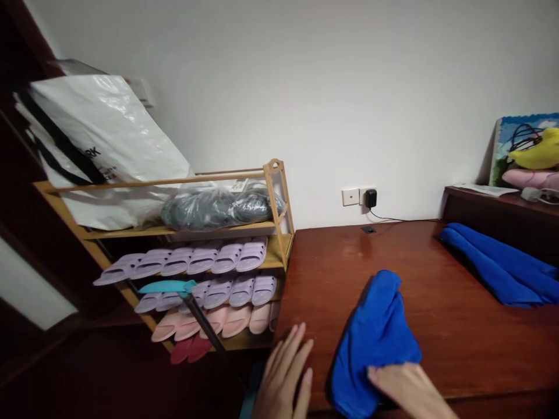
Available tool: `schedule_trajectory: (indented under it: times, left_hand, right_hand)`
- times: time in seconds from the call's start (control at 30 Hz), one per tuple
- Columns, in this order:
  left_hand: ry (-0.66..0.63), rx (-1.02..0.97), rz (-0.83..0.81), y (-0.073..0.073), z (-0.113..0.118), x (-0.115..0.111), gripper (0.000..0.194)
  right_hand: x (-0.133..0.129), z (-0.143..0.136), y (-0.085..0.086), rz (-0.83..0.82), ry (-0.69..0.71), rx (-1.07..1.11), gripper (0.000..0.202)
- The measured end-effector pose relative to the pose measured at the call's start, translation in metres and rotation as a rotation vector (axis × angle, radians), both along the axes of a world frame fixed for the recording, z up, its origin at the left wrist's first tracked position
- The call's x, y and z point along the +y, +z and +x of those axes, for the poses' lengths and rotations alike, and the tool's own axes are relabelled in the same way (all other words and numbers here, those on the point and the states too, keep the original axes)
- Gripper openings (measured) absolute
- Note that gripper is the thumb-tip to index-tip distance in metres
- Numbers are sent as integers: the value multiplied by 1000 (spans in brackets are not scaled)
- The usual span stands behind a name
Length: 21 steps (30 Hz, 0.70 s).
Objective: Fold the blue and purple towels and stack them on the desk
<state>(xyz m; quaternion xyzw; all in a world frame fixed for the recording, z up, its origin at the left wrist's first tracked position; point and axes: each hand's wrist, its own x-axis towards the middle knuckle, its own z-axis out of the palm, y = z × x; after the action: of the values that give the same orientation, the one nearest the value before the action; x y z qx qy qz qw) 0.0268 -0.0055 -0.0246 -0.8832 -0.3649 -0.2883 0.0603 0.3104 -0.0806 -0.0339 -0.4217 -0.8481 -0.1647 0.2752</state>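
Note:
A rumpled blue cloth (378, 331) lies on the reddish-brown wooden desk (332, 267), stretched from its front edge toward the middle. My right hand (406, 384) grips the near part of this cloth; some of its fingers are hidden. At the desk's left front corner is my left hand (286, 372), fingers stretched out and holding nothing. It is to the left of the cloth, apart from it. A second blue cloth (502, 265), loosely folded, rests at the desk's right side.
Left of the desk stands a wooden shoe rack (279, 233) with rows of slippers (218, 256). A white bag (109, 134) and plastic-wrapped bundle (218, 203) sit on top. A turquoise-topped handle (168, 286) rises before it. A black plug (371, 198) is in the wall.

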Motion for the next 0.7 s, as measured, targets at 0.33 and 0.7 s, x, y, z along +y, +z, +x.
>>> schedule_trajectory:
  times: [0.33, 0.7]
  left_hand:
    - [-379, 250, 19, -13, 95, 0, 56]
    - [-409, 212, 295, -24, 31, 8, 38]
  right_hand:
    - [9, 33, -32, -119, -380, -129, 48]
    - [-5, 32, -32, 235, -345, -131, 58]
